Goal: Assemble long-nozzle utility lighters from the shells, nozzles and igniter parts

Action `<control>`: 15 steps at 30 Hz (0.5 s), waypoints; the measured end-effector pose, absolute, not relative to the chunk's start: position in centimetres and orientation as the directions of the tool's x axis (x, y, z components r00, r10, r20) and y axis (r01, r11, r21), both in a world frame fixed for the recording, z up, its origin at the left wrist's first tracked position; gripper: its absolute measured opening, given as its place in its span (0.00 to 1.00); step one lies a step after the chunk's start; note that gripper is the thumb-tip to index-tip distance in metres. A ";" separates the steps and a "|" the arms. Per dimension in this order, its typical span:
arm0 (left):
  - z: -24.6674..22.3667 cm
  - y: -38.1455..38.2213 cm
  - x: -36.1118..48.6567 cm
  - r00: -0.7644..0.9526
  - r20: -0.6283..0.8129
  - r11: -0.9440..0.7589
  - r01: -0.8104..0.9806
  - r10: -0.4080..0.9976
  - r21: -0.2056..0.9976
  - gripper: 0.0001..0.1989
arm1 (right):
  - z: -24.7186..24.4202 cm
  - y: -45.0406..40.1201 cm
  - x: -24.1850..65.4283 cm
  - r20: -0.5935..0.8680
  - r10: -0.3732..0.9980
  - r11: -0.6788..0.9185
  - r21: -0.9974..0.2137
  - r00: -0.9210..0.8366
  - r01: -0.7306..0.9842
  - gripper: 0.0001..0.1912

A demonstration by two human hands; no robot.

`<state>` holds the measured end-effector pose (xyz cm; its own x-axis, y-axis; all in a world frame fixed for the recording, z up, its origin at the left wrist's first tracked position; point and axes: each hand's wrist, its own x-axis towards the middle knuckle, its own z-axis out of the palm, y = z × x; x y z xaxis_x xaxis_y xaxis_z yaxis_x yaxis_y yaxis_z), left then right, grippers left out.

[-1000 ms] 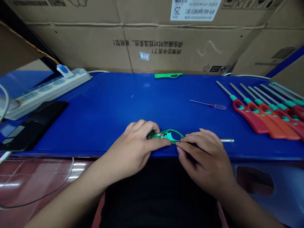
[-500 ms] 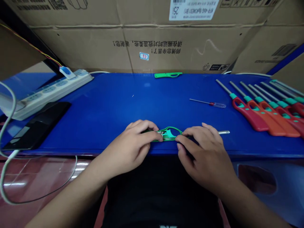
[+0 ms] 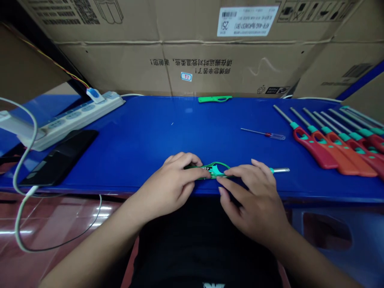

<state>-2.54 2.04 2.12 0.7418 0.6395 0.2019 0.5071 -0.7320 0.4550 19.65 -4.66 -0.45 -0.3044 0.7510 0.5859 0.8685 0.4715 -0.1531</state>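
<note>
An opened green long-nosed gas lighter (image 3: 216, 169) lies near the table's front edge, its inner parts and teal trigger exposed. My left hand (image 3: 177, 176) grips its handle end, with fingertips on the inner parts. My right hand (image 3: 252, 196) has its fingers on the trigger area and covers part of the lighter. The metal nozzle (image 3: 281, 170) sticks out to the right beyond that hand. A loose green half-shell (image 3: 215, 99) lies at the back of the table, apart from both hands.
Several red and orange lighters (image 3: 336, 152) lie in a row at the right. A screwdriver (image 3: 271, 135) with a clear handle is left of them. At the left are a white power strip (image 3: 87, 116), a black phone (image 3: 61, 158) and cables. A cardboard box (image 3: 126, 60) stands behind the blue table (image 3: 144, 132).
My right hand has shifted slightly left along the lighter, and more of the nozzle end shows. My left fingertips have moved a little toward the trigger. The camera view has tilted slightly.
</note>
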 end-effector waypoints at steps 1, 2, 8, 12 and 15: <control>2.1 2.0 -2.5 0.740 0.202 -0.731 0.510 0.642 0.454 0.22 | -0.4 -4.7 19.5 0.585 0.749 0.474 -0.148 -0.310 0.868 0.09; 2.1 2.1 -2.5 0.739 0.206 -0.732 0.510 0.642 0.452 0.22 | -0.4 -4.7 19.4 0.586 0.748 0.474 -0.142 -0.312 0.869 0.08; 1.7 2.2 -2.4 0.746 0.200 -0.745 0.525 0.636 0.412 0.21 | -0.4 -4.3 19.0 0.574 0.754 0.469 -0.128 -0.321 0.874 0.07; 1.7 2.2 -2.5 0.747 0.194 -0.749 0.536 0.636 0.390 0.20 | -0.1 -4.0 19.2 0.531 0.773 0.475 -0.119 -0.348 0.872 0.07; 2.1 2.2 -2.6 0.758 0.181 -0.744 0.512 0.627 0.430 0.21 | 0.3 -3.8 19.3 0.502 0.788 0.471 -0.117 -0.357 0.874 0.08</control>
<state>-2.59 2.19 2.08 0.7582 0.6265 0.1807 0.5121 -0.7437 0.4298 19.33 -3.85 0.28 -0.3570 0.7876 0.5023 0.8743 0.4710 -0.1171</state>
